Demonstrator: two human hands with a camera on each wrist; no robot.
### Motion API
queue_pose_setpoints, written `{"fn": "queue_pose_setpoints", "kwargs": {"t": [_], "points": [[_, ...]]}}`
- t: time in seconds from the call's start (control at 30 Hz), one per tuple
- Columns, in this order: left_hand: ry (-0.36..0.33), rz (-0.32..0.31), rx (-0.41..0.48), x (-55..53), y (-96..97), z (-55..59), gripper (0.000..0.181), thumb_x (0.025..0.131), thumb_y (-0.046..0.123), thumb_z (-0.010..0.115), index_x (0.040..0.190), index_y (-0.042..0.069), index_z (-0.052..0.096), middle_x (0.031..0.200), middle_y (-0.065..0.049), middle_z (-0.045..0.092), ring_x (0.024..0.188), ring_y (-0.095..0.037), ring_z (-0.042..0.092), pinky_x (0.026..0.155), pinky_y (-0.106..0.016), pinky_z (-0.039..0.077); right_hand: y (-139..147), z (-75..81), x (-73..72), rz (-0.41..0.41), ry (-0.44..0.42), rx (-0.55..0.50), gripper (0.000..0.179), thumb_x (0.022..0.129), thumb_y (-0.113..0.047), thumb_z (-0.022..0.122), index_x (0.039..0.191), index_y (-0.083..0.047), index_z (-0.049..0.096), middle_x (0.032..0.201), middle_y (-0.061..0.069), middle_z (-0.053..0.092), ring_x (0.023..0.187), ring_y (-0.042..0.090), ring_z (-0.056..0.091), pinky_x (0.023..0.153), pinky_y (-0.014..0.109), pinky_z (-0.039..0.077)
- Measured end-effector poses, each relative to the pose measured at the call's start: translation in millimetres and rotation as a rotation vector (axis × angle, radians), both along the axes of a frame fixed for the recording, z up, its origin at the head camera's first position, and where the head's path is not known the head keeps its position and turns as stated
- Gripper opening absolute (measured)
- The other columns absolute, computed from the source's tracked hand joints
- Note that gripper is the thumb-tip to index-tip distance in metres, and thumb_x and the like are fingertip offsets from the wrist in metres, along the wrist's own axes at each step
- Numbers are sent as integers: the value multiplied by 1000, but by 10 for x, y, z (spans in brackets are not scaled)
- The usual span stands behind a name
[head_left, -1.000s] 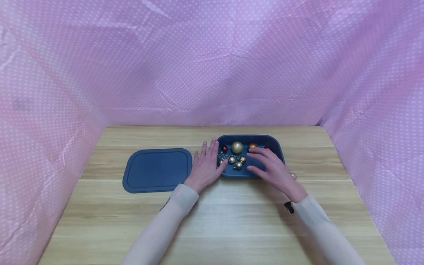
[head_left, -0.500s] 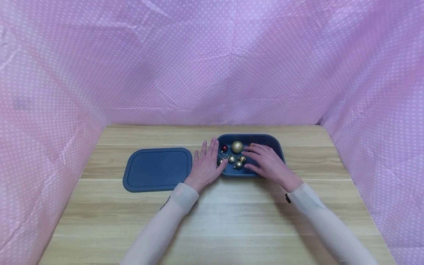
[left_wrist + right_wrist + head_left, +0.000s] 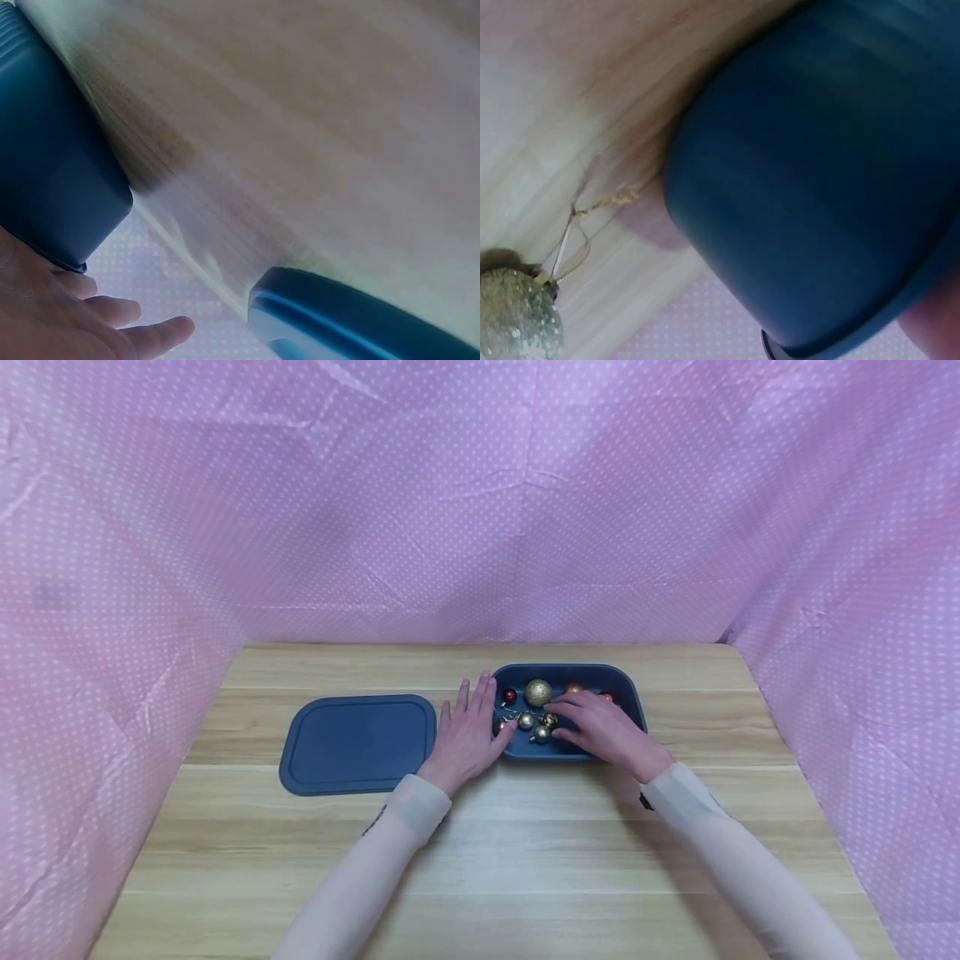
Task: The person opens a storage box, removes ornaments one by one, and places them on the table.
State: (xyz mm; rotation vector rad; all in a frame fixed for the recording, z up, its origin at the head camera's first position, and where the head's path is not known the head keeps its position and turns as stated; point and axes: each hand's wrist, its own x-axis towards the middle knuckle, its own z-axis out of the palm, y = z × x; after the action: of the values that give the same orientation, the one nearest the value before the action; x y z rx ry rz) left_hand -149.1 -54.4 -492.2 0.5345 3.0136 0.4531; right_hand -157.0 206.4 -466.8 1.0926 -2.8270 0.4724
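Note:
A dark blue box (image 3: pixel 638 714) holds several small Christmas baubles. My left hand (image 3: pixel 465 737) rests at its left rim with straight fingers, and the left wrist view shows this hand (image 3: pixel 67 319) against the box wall (image 3: pixel 56 150). My right hand (image 3: pixel 603 727) reaches over the near rim into the box, fingers loosely bent. Its fingertips hang beside a shiny gold bauble (image 3: pixel 548 720) and a paler gold one (image 3: pixel 540 734). Behind them lie a large gold glitter bauble (image 3: pixel 537 692) and a dark red bauble (image 3: pixel 508 696). Orange and red baubles (image 3: pixel 607 696) are partly covered by my right hand.
The flat blue lid (image 3: pixel 358 743) lies on the wooden table (image 3: pixel 510 860), left of the box. Outside the box, a glitter bauble (image 3: pixel 517 315) with a gold string loop sits on the table in the right wrist view. Pink dotted cloth (image 3: pixel 480 527) surrounds the table.
My right hand has moved left and slightly forward within the box, toward the small gold baubles. The left hand has stayed at the rim. The glitter bauble outside is now covered in the head view.

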Motion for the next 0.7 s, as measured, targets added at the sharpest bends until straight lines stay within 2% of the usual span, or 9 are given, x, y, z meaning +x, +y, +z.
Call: {"fn": "queue_pose_setpoints", "kwargs": {"t": [0.2,0.47,0.7], "points": [[3,0,-5,11,-11,8,85,105,64,32,168,12,10,175,-2,4,158,-37,12,120,-65,22,-29,-1,-24,-32,-102,17,41,94,-20,79,129,-2,70,127,16,69,120,34,64,103,52,50],[-10,-5,3,18,-12,4,85,105,65,31,168,12,9,175,-3,4,159,-36,8,120,-65,22,-77,-20,-67,-52,-193,-2,37,96,-19,77,129,-3,71,126,15,70,118,32,66,101,51,52],[3,-9,13,-7,-6,-1,85,105,64,32,168,11,11,175,-4,6,158,-37,10,119,-66,23,-101,-49,-115,-42,-207,-26,31,95,-15,76,123,-3,73,120,13,72,113,29,68,99,49,53]]}}
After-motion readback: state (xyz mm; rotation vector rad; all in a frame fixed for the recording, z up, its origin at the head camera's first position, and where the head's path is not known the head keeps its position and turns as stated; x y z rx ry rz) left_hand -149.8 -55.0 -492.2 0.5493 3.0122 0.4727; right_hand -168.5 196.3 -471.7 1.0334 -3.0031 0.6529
